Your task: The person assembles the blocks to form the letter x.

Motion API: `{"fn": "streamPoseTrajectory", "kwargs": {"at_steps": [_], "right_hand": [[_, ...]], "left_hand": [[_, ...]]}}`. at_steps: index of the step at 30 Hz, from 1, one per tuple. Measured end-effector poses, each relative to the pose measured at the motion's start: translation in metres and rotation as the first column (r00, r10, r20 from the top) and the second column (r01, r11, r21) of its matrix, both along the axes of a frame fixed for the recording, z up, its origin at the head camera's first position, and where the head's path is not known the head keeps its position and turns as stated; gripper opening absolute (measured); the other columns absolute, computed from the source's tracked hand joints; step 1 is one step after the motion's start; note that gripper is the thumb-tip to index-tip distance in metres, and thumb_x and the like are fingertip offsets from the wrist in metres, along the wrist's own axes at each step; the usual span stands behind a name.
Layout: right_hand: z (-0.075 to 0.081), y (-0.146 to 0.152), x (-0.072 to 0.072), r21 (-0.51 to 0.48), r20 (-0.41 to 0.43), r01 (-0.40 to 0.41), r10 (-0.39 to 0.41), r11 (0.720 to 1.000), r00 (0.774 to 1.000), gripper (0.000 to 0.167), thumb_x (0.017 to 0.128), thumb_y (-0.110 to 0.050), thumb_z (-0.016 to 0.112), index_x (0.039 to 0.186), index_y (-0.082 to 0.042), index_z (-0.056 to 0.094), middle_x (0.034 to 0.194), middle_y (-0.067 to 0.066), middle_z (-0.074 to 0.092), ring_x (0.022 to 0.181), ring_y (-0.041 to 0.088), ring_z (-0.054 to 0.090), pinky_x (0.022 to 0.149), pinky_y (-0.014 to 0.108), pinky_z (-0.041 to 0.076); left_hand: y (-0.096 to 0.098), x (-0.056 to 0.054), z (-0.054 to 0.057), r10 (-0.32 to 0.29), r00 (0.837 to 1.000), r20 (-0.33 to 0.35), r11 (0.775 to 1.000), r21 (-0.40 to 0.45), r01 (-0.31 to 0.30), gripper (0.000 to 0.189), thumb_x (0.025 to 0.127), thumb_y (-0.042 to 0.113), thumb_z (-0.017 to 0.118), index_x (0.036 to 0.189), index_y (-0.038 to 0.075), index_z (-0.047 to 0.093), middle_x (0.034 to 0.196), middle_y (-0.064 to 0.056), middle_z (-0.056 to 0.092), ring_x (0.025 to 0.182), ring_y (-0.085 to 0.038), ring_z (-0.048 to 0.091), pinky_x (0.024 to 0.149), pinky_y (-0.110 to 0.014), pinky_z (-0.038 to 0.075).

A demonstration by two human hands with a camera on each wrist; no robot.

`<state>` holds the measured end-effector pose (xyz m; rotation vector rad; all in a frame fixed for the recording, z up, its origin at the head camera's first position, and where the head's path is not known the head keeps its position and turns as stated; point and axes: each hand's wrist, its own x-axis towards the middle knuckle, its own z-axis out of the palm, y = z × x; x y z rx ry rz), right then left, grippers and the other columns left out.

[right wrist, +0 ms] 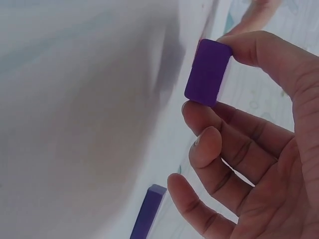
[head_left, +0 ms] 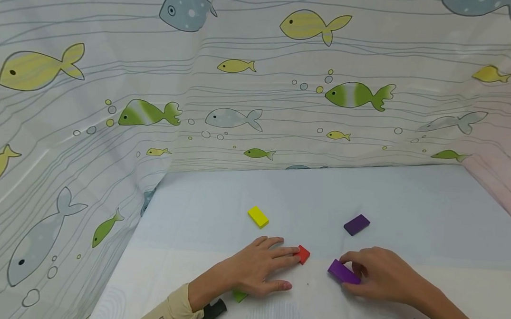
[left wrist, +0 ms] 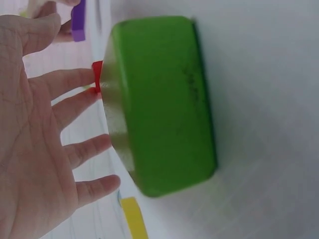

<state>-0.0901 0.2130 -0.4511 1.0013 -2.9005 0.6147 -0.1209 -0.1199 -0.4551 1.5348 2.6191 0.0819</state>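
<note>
My left hand (head_left: 262, 265) is spread with its fingers out straight, and two fingertips rest at the edge of a red block (head_left: 304, 255). Under that wrist lies a green block (left wrist: 162, 104), mostly hidden in the head view but large and close in the left wrist view. Between thumb and fingers my right hand (head_left: 381, 274) pinches a purple block (head_left: 343, 272) by its end. In the right wrist view this purple block (right wrist: 208, 72) stands out from the cloth, gripped between thumb tip and fingertip.
Farther back lie a yellow block (head_left: 258, 217) on the left and a darker purple block (head_left: 357, 225) on the right. All rest on a pale cloth-covered table (head_left: 220, 191). A fish-patterned curtain (head_left: 241, 92) hangs behind and along the left side.
</note>
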Motion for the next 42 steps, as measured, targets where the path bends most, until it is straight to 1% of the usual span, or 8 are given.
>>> {"fn": "streamPoseTrajectory", "kwargs": {"at_steps": [5,14,23,25,34,37,42], "right_hand": [[0.001,-0.006,-0.005,0.012,0.008,0.006,-0.006,1.0,1.0,0.033,0.078,-0.042,0.081,0.105,-0.026,0.071,0.072,-0.025,0.048,0.062,-0.004,0.043,0.058,0.022,0.04],[-0.001,-0.016,-0.01,0.014,0.021,0.002,-0.003,1.0,1.0,0.034,0.077,-0.042,0.081,0.104,-0.025,0.071,0.07,-0.024,0.048,0.06,-0.003,0.043,0.056,0.021,0.04],[-0.001,-0.026,-0.014,0.019,0.067,-0.007,0.005,1.0,0.998,0.037,0.078,-0.046,0.08,0.106,-0.025,0.071,0.068,-0.023,0.048,0.06,-0.002,0.044,0.056,0.021,0.041],[-0.002,-0.028,-0.014,0.023,0.072,-0.006,0.005,1.0,0.997,0.036,0.078,-0.046,0.08,0.107,-0.026,0.071,0.068,-0.023,0.048,0.06,-0.002,0.044,0.056,0.021,0.041],[-0.003,-0.034,-0.018,-0.001,0.066,-0.042,0.042,0.999,0.997,0.036,0.078,-0.043,0.08,0.106,-0.024,0.071,0.067,-0.022,0.047,0.059,-0.002,0.043,0.054,0.021,0.039],[-0.003,-0.035,-0.02,0.007,0.064,-0.043,0.043,0.999,0.997,0.035,0.078,-0.043,0.08,0.107,-0.024,0.071,0.067,-0.022,0.047,0.059,-0.002,0.043,0.054,0.021,0.038],[-0.001,-0.04,-0.021,0.012,0.07,-0.042,0.041,0.999,0.997,0.036,0.077,-0.042,0.08,0.107,-0.024,0.071,0.067,-0.022,0.048,0.059,-0.002,0.043,0.054,0.021,0.039]], "left_hand": [[0.0,0.0,0.002,0.006,1.0,0.017,1.0,0.0,-0.006,0.066,0.099,0.063,0.026,0.155,0.029,0.034,0.158,0.01,0.029,0.143,-0.028,0.027,0.111,-0.054,0.026],[0.001,-0.001,0.002,0.003,1.0,0.0,1.0,-0.006,-0.003,0.067,0.099,0.065,0.024,0.154,0.029,0.035,0.158,0.01,0.031,0.142,-0.028,0.03,0.111,-0.053,0.027],[0.001,-0.001,0.004,0.012,1.0,0.029,1.0,-0.005,-0.012,0.067,0.099,0.065,0.025,0.155,0.029,0.034,0.158,0.01,0.031,0.142,-0.027,0.029,0.111,-0.054,0.026],[0.001,0.0,0.004,0.014,1.0,0.026,1.0,-0.008,-0.014,0.067,0.099,0.065,0.025,0.155,0.029,0.034,0.158,0.011,0.031,0.142,-0.027,0.029,0.111,-0.054,0.026],[0.0,0.0,0.001,0.012,1.0,0.026,1.0,0.0,-0.012,0.068,0.099,0.066,0.023,0.154,0.029,0.034,0.158,0.011,0.03,0.142,-0.026,0.03,0.11,-0.054,0.027],[0.0,0.0,0.001,0.011,1.0,0.024,1.0,0.004,-0.011,0.068,0.099,0.066,0.023,0.154,0.029,0.034,0.158,0.011,0.03,0.142,-0.026,0.031,0.11,-0.053,0.027],[0.0,0.0,0.001,0.017,0.999,0.038,1.0,0.005,-0.017,0.068,0.099,0.066,0.023,0.155,0.029,0.034,0.158,0.011,0.029,0.142,-0.026,0.03,0.111,-0.054,0.027]]}}
